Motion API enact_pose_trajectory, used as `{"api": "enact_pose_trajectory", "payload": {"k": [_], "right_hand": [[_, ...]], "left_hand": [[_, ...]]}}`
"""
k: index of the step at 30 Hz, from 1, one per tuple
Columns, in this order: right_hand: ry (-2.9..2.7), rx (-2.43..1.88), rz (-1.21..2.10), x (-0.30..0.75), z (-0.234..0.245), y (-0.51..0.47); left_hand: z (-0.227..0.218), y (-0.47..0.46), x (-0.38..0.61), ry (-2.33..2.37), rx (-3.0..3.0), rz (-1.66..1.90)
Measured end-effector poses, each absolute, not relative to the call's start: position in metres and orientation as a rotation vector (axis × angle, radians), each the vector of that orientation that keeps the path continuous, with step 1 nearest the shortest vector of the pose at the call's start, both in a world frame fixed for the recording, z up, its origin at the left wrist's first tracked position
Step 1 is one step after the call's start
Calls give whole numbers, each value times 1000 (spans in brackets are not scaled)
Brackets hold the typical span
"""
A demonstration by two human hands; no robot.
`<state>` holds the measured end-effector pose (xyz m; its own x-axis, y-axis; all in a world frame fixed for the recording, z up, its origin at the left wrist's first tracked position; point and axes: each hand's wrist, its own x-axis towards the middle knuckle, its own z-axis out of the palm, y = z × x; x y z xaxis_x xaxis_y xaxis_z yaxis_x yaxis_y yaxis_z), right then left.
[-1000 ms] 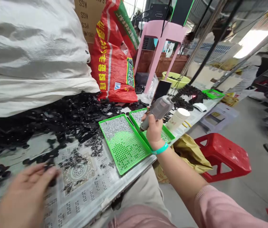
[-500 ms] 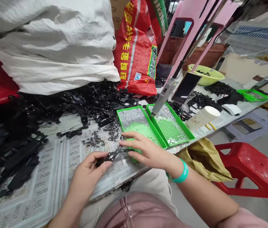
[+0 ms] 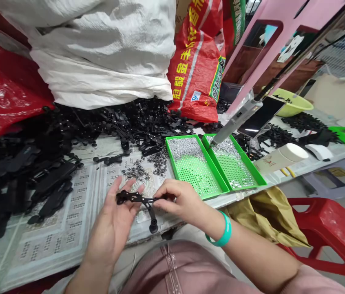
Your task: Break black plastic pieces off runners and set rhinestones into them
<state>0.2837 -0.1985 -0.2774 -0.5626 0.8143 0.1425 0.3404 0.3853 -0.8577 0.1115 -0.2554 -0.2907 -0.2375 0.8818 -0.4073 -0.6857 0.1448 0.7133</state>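
A black jointed plastic part (image 3: 137, 197) with slotted arms and round ends is held above the table's front edge. Thumb and fingers of my right hand (image 3: 180, 200) pinch its right end. One arm of the part hangs down toward me, ending in a round foot. My left hand (image 3: 116, 220) is turned palm up with its fingers spread, and the part's left end lies against or just over them. Small dark pieces (image 3: 137, 169) lie scattered behind the hands. Two green trays (image 3: 175, 166) of tiny silvery pieces stand to the right.
Heaps of black parts (image 3: 123, 122) cover the back and left. Behind them stand a white sack (image 3: 105, 61) and a red bag (image 3: 191, 69). A grey pole (image 3: 233, 122) with a phone (image 3: 261, 116) rises over the trays. A white cup (image 3: 282, 159) and red stool (image 3: 340, 232) are at right.
My left hand has opened from its grip and turned palm up. My right hand has gone from spread fingers to a pinch on the part. The part is turned, and the view has shifted left.
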Motion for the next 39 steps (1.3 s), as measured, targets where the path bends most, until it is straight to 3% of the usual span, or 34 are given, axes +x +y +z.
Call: {"api": "enact_pose_trajectory", "payload": {"k": [5,10,14,19,22,24,27,30,36,39], "right_hand": [[-1816,-1127,1204,263,-292,-214],[-1631,-1226,1357,251,-303,-219],[-1986,-1148,1164,260,-299,-210],[-2307,-880,866,271,-278,-193],[-2500,-721,1175,268,-271,-193],[-2536,-796,1310,261,-273,-201],[-2467,-1053,1118,247,-285,-218],[-2560,-1013,941,234,-294,-231],[-2571,-730,1047,231,-286,-213],[-2612,-974,751,225,-287,-192]], "left_hand": [[-292,-264,118,864,219,1523],[-300,-276,123,1111,281,1423],[-301,-278,105,1385,373,1380],[-292,-273,67,1287,548,1115],[-288,-270,58,1287,626,1078],[-289,-271,64,1384,576,1237],[-292,-278,86,1437,331,1422],[-295,-288,105,1261,83,1317],[-298,-290,96,1363,-71,1443],[-299,-288,86,1446,6,1504]]}}
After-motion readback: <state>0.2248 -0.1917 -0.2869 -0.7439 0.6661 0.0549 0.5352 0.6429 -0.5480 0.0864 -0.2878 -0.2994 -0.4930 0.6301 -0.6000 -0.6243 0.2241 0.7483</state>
